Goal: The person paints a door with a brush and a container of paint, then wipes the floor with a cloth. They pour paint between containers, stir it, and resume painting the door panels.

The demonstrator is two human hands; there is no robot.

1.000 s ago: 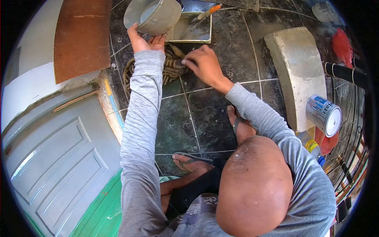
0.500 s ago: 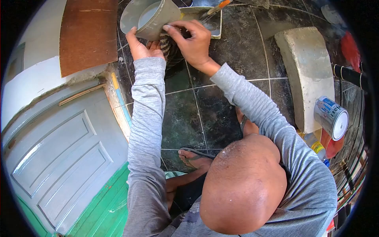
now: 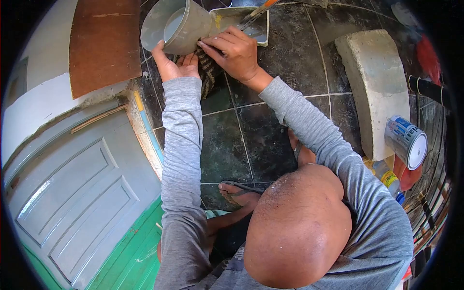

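My left hand [image 3: 175, 64] supports a grey plastic tub [image 3: 195, 30] from below, thumb at its rim. The tub is tipped on its side with its mouth to the left, and pale liquid or residue shows inside. My right hand [image 3: 234, 52] is closed, fingertips pinching a dark striped cloth [image 3: 209, 72] against the tub's lower side. Part of the cloth hangs below between my hands. Just behind my right hand a paintbrush [image 3: 261, 12] with an orange-tipped handle rests in a shallow paint tray [image 3: 267, 35].
Dark floor tiles [image 3: 270, 140] lie below. To the right stands a concrete block [image 3: 374, 82] with a paint can [image 3: 408, 142] and a plastic bottle [image 3: 389, 179] beside it. On the left are a brown board [image 3: 104, 46] and a grey panelled door [image 3: 72, 193].
The tub has shifted slightly left and down, with my left hand moving along. My right fingers have curled in closer over the cloth, lower on the tub's side.
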